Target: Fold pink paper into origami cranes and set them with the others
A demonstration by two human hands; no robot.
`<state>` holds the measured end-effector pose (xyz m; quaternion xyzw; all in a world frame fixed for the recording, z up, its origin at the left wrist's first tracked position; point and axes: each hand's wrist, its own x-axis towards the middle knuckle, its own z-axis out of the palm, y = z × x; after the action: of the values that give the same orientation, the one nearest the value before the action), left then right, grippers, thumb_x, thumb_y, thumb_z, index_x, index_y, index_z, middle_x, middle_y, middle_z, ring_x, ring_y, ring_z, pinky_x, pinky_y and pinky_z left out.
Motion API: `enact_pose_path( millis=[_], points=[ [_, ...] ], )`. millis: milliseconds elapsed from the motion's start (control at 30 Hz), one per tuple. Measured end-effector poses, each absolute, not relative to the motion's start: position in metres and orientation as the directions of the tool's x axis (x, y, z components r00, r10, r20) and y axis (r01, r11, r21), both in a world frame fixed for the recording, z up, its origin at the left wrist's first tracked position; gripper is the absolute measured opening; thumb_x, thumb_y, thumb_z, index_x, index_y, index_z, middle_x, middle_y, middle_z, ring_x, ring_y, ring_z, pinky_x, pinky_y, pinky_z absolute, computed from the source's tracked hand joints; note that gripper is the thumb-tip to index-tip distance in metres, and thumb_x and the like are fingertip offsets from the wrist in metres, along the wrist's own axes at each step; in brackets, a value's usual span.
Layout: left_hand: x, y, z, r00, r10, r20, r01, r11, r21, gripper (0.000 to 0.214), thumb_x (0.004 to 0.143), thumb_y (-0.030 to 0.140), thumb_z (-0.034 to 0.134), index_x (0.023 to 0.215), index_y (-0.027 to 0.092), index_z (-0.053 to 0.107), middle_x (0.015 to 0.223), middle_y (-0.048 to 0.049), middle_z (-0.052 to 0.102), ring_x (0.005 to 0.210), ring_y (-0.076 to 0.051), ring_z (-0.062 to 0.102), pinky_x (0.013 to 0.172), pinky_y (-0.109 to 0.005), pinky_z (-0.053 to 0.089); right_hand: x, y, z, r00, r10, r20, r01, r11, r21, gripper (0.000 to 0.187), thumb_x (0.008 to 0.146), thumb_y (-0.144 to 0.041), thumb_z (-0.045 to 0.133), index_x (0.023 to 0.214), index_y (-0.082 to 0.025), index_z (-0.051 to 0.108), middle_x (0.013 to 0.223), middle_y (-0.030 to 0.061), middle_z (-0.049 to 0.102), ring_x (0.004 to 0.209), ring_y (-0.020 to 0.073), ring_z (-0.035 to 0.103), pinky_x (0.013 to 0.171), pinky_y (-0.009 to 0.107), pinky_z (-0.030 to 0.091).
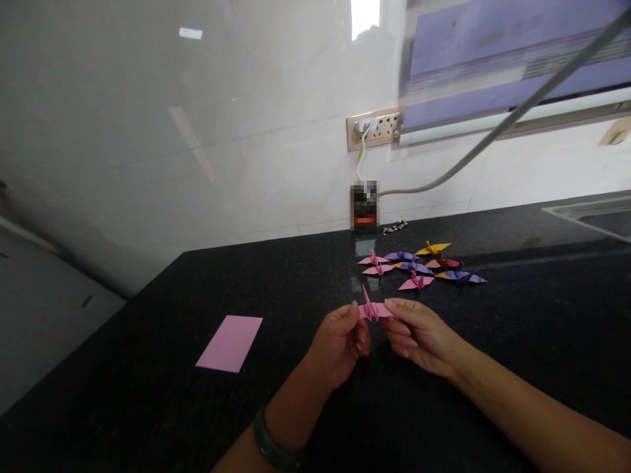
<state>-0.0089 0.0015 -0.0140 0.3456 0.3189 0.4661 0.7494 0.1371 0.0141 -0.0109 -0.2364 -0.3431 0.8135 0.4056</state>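
Observation:
Between my two hands is a pink paper crane, one wing pinched on each side. My left hand grips the left wing between thumb and fingers, and a green bangle circles that wrist. The right wing is pinched by my right hand, its lower fingers curled. A thin pink point sticks up from the crane's middle. Just beyond my hands, several finished paper cranes in pink, purple, yellow and red stand grouped on the counter. To the left lies a flat pink sheet of paper.
The black counter runs along a white tiled wall. A blurred-out box stands against the wall, with a dark-and-white beaded strand beside it. Above are a socket strip with a plugged white cable and a grey hose.

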Motion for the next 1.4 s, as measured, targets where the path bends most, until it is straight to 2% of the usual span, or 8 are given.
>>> enact_pose_path(
  millis=[200, 733, 867, 967, 1067, 1200, 1400],
  points=[
    [-0.0087, 0.0018, -0.0127, 0.371, 0.917, -0.146, -0.559, 0.346, 0.753, 0.027, 0.078, 0.035, 0.045, 0.062, 0.013, 0.046, 0.041, 0.0039, 0.043, 0.036, -0.005, 0.036, 0.039, -0.019, 0.028, 0.1396, 0.0166, -0.0101, -0.548, 0.834, -0.069, -0.581, -0.439, -0.686, 0.027, 0.081, -0.027, 0.047, 0.059, -0.017, 0.036, 0.041, -0.0095, 0.031, 0.031, 0.0019, 0.024, 0.032, 0.013, 0.026],
    [-0.0086, 0.0012, -0.0121, 0.364, 0.923, -0.124, -0.557, 0.322, 0.766, 0.028, 0.077, 0.037, 0.045, 0.061, 0.014, 0.046, 0.041, 0.0042, 0.042, 0.036, -0.005, 0.036, 0.039, -0.018, 0.029, 0.139, 0.0154, -0.012, -0.551, 0.833, -0.047, -0.59, -0.429, -0.684, 0.028, 0.081, -0.029, 0.047, 0.058, -0.018, 0.036, 0.041, -0.0095, 0.031, 0.032, 0.0028, 0.022, 0.033, 0.013, 0.025],
    [-0.01, 0.0012, -0.0113, 0.328, 0.94, -0.097, -0.489, 0.257, 0.833, 0.03, 0.077, 0.038, 0.044, 0.06, 0.013, 0.046, 0.043, 0.0036, 0.043, 0.037, -0.005, 0.036, 0.04, -0.019, 0.029, 0.1378, 0.0147, -0.0118, -0.525, 0.849, -0.055, -0.522, -0.373, -0.767, 0.027, 0.08, -0.03, 0.047, 0.057, -0.017, 0.039, 0.041, -0.0088, 0.033, 0.032, 0.0033, 0.025, 0.033, 0.015, 0.029],
    [-0.0123, 0.0009, -0.0102, 0.303, 0.952, -0.056, -0.377, 0.173, 0.91, 0.029, 0.078, 0.036, 0.044, 0.061, 0.012, 0.049, 0.048, 0.0018, 0.046, 0.04, -0.005, 0.039, 0.041, -0.019, 0.029, 0.1382, 0.0149, -0.0105, -0.478, 0.877, -0.044, -0.441, -0.283, -0.852, 0.026, 0.079, -0.029, 0.047, 0.057, -0.015, 0.044, 0.042, -0.0068, 0.038, 0.032, 0.0044, 0.03, 0.033, 0.017, 0.032],
    [-0.014, 0.0005, -0.0091, 0.322, 0.945, -0.056, -0.282, 0.152, 0.947, 0.029, 0.076, 0.036, 0.046, 0.062, 0.012, 0.051, 0.05, 0.0011, 0.048, 0.042, -0.006, 0.041, 0.043, -0.019, 0.03, 0.1402, 0.0157, -0.0088, -0.471, 0.882, -0.029, -0.401, -0.243, -0.883, 0.027, 0.079, -0.028, 0.047, 0.056, -0.014, 0.047, 0.038, -0.0064, 0.038, 0.031, 0.0044, 0.029, 0.032, 0.016, 0.031],
    [-0.0133, -0.0003, -0.0099, 0.371, 0.926, -0.073, -0.281, 0.187, 0.941, 0.025, 0.074, 0.035, 0.05, 0.064, 0.012, 0.051, 0.051, 0.0014, 0.049, 0.042, -0.006, 0.042, 0.042, -0.018, 0.03, 0.1418, 0.0149, -0.0069, -0.537, 0.843, -0.032, -0.404, -0.29, -0.867, 0.025, 0.078, -0.026, 0.049, 0.057, -0.013, 0.049, 0.037, -0.0069, 0.037, 0.03, 0.0026, 0.026, 0.031, 0.015, 0.031],
    [-0.0084, -0.0021, -0.0159, 0.445, 0.893, -0.068, -0.463, 0.295, 0.836, 0.019, 0.075, 0.03, 0.051, 0.067, 0.012, 0.05, 0.048, 0.0027, 0.048, 0.039, -0.005, 0.042, 0.041, -0.017, 0.031, 0.1378, 0.0083, -0.0081, -0.626, 0.779, -0.03, -0.498, -0.429, -0.754, 0.017, 0.078, -0.024, 0.051, 0.065, -0.013, 0.051, 0.044, -0.0068, 0.039, 0.033, 0.001, 0.028, 0.033, 0.013, 0.03]
  ],
)
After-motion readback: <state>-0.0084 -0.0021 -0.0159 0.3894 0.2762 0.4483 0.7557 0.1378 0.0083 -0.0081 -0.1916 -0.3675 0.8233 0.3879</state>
